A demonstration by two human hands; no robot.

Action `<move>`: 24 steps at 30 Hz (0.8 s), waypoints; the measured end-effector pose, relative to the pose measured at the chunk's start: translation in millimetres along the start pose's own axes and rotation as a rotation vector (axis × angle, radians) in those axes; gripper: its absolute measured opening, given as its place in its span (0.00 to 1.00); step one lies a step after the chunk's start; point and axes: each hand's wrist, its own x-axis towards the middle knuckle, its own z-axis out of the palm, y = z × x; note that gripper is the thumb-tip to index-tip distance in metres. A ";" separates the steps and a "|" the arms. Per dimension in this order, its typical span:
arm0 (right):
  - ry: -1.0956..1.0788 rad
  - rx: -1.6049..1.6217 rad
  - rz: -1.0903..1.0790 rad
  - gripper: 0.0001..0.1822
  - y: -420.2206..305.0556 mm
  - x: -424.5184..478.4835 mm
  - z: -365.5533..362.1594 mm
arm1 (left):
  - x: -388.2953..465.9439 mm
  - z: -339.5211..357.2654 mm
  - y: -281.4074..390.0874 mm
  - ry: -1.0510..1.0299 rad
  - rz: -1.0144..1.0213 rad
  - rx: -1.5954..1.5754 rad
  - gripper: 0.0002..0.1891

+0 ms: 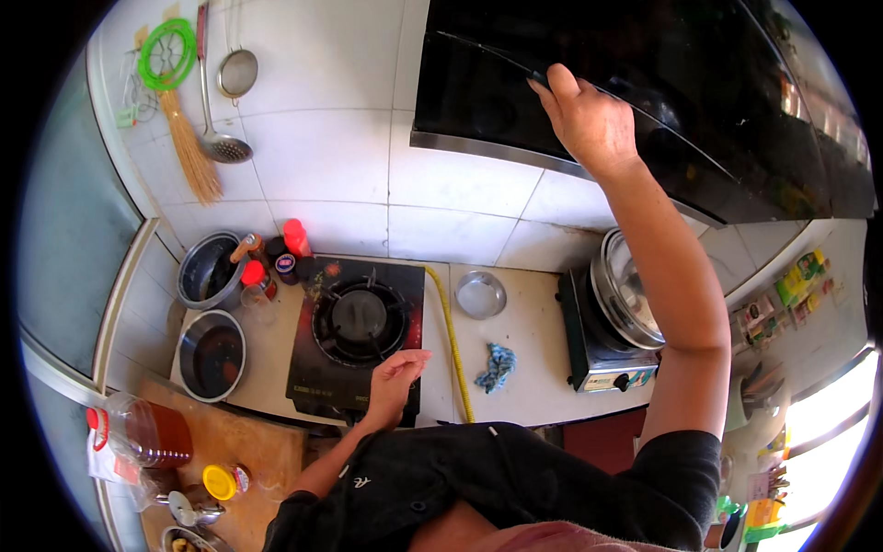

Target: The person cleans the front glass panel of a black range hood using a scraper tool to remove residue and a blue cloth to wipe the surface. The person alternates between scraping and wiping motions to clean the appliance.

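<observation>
My right hand (586, 114) is raised to the black glossy range hood (497, 90), its fingers closed on a small dark piece at the hood's thin seam. Part of that piece is hidden by the fingers. Low over the front right corner of the black gas stove (324, 386) is my left hand (397, 386), fingers loosely curled, with nothing seen in it. The stove's round burner (359, 315) holds no pot. A yellow ribbed hose (448, 331) runs beside the stove, and a crumpled blue cloth (495, 368) lies on the counter right of it, below a small metal bowl (481, 295).
At right, a second stove (610, 379) bears a steel pot (621, 297). Two basins (238, 359) and several condiment jars (256, 274) stand left. A plastic jug (148, 431) and yellow-lidded jar (221, 481) are at lower left. A skimmer (224, 147) and whisk broom (190, 152) hang on the tiles.
</observation>
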 end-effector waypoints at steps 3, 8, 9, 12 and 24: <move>0.023 0.067 0.108 0.15 8.1 3.2 -5.4 | -2.1 -0.5 2.3 -0.004 0.007 0.002 0.09; -0.054 -0.006 0.043 0.15 12.8 -9.1 -4.0 | -3.5 -4.5 2.5 -0.003 0.005 0.014 0.09; -0.009 0.043 0.142 0.15 19.1 -9.7 -5.7 | -3.7 -4.6 1.8 0.000 0.009 0.009 0.09; -0.006 0.051 0.103 0.15 23.1 -15.2 -4.9 | -3.7 -5.2 -0.4 0.002 0.006 -0.001 0.09; -0.058 0.033 0.131 0.15 26.4 -16.5 -5.6 | -4.9 -7.3 -8.1 -0.015 0.020 -0.009 0.09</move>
